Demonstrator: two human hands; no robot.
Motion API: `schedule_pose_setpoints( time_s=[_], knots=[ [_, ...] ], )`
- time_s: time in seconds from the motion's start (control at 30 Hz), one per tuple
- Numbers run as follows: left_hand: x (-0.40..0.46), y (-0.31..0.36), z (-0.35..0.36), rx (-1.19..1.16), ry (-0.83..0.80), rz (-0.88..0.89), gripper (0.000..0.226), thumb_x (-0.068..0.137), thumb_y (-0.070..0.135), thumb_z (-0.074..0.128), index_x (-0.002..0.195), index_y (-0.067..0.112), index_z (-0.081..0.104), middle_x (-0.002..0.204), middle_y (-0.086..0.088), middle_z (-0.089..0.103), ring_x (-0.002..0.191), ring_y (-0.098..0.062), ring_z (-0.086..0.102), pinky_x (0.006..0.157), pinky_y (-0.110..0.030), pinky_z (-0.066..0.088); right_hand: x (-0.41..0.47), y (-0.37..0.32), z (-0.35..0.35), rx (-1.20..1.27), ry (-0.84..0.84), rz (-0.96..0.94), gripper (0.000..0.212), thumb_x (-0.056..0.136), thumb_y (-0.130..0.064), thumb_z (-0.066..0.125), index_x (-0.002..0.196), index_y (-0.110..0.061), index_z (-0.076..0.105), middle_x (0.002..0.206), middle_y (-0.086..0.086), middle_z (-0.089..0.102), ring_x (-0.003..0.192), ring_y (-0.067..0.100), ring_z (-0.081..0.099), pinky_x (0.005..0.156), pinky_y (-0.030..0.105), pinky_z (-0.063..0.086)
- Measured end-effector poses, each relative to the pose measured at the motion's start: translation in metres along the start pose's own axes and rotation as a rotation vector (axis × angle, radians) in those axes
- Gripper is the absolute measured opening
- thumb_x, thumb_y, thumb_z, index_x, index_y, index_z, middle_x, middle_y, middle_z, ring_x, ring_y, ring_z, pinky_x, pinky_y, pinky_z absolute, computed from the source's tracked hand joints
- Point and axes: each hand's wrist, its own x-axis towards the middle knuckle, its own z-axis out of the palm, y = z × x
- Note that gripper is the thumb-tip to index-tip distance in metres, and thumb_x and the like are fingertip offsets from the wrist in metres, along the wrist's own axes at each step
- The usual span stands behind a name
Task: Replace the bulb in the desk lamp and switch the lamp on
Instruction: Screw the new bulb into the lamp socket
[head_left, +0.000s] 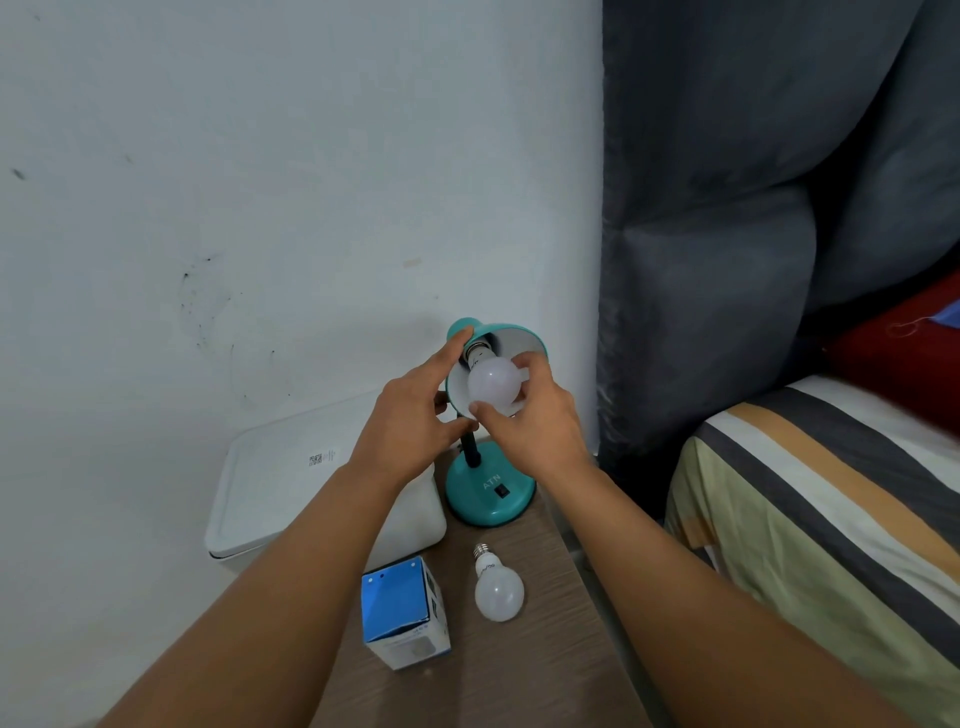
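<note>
A teal desk lamp (488, 493) stands on a narrow wooden table (550, 649), its shade (524, 338) tilted toward me. A white bulb (491, 387) sits with its base at the socket inside the shade. My right hand (535, 415) grips this bulb with thumb and fingers. My left hand (415, 410) holds the left side of the shade, a fingertip on its top. A second white bulb (497, 587) lies on the table in front of the lamp base. A black switch (501, 490) shows on the base. The lamp is unlit.
A blue and white bulb box (405, 613) stands on the table near its left edge. A white lidded bin (280, 493) sits to the left against the wall. A bed with striped bedding (831, 519) and a grey padded headboard (753, 208) is to the right.
</note>
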Motion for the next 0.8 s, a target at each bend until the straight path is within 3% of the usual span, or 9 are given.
schedule_pose_setpoints(
  time_s=[0.1, 0.17, 0.23, 0.33, 0.43, 0.57, 0.7, 0.8],
  knots=[
    [0.0006, -0.0025, 0.0007, 0.014, -0.006, 0.002, 0.1, 0.081, 0.024, 0.084, 0.154, 0.052, 0.022, 0.134, 0.012, 0.063, 0.103, -0.01, 0.067, 0.088, -0.006, 0.047, 0.0005, -0.0019, -0.0013, 0.017, 0.004, 0.039, 0.059, 0.082, -0.058, 0.067, 0.124, -0.021, 0.049, 0.108, -0.001, 0.062, 0.1, 0.02, 0.064, 0.074, 0.028, 0.05],
    [0.0002, -0.0022, 0.0008, 0.029, 0.001, -0.005, 0.101, 0.08, 0.024, 0.084, 0.153, 0.054, 0.021, 0.134, 0.011, 0.063, 0.102, -0.01, 0.066, 0.086, -0.003, 0.044, -0.0008, -0.0025, -0.0014, 0.036, 0.005, 0.041, 0.072, 0.079, -0.062, 0.068, 0.134, -0.025, 0.04, 0.114, 0.001, 0.062, 0.103, 0.021, 0.063, 0.078, 0.029, 0.05],
    [-0.0003, -0.0011, 0.001, 0.011, 0.003, -0.002, 0.1, 0.081, 0.025, 0.084, 0.153, 0.053, 0.022, 0.134, 0.011, 0.063, 0.102, -0.01, 0.067, 0.09, -0.009, 0.048, -0.0019, -0.0017, -0.0011, 0.028, 0.001, 0.033, 0.081, 0.076, -0.06, 0.072, 0.14, -0.031, 0.03, 0.119, 0.003, 0.06, 0.104, 0.022, 0.061, 0.082, 0.033, 0.052],
    [-0.0012, 0.0003, 0.0001, 0.0, 0.001, 0.009, 0.098, 0.081, 0.027, 0.084, 0.154, 0.05, 0.023, 0.134, 0.011, 0.063, 0.103, -0.011, 0.067, 0.092, -0.017, 0.052, -0.0014, -0.0006, -0.0014, 0.013, 0.001, 0.021, 0.062, 0.081, -0.055, 0.069, 0.128, -0.028, 0.041, 0.113, 0.001, 0.063, 0.098, 0.02, 0.063, 0.073, 0.028, 0.049],
    [-0.0015, 0.0023, -0.0012, 0.016, 0.005, 0.009, 0.097, 0.082, 0.028, 0.083, 0.153, 0.051, 0.023, 0.135, 0.012, 0.062, 0.103, -0.01, 0.067, 0.091, -0.016, 0.051, -0.0007, -0.0017, -0.0031, 0.038, 0.013, 0.043, 0.055, 0.088, -0.062, 0.058, 0.124, -0.021, 0.051, 0.107, -0.002, 0.064, 0.098, 0.018, 0.064, 0.066, 0.021, 0.046],
    [-0.0013, 0.0021, -0.0002, -0.017, 0.0, 0.01, 0.097, 0.082, 0.028, 0.083, 0.153, 0.053, 0.023, 0.136, 0.014, 0.062, 0.106, -0.008, 0.066, 0.092, -0.013, 0.05, -0.0008, -0.0019, -0.0028, 0.07, 0.01, 0.052, 0.074, 0.081, -0.06, 0.067, 0.14, -0.026, 0.036, 0.116, 0.0, 0.062, 0.1, 0.016, 0.06, 0.077, 0.027, 0.046],
    [-0.0014, 0.0006, 0.0, -0.014, 0.005, 0.012, 0.095, 0.082, 0.027, 0.083, 0.153, 0.051, 0.025, 0.133, 0.012, 0.063, 0.102, -0.009, 0.066, 0.088, -0.007, 0.047, -0.001, -0.0016, -0.0029, 0.041, 0.007, 0.038, 0.053, 0.087, -0.057, 0.062, 0.125, -0.023, 0.047, 0.105, -0.003, 0.061, 0.095, 0.016, 0.062, 0.062, 0.018, 0.042],
    [-0.0016, 0.0008, -0.0002, -0.005, 0.007, 0.01, 0.095, 0.082, 0.027, 0.083, 0.154, 0.049, 0.025, 0.133, 0.011, 0.064, 0.103, -0.009, 0.067, 0.089, -0.007, 0.047, -0.0006, -0.0018, -0.003, 0.052, 0.028, 0.049, 0.057, 0.09, -0.063, 0.053, 0.128, -0.021, 0.049, 0.108, -0.003, 0.063, 0.095, 0.015, 0.063, 0.066, 0.021, 0.045]
  ],
)
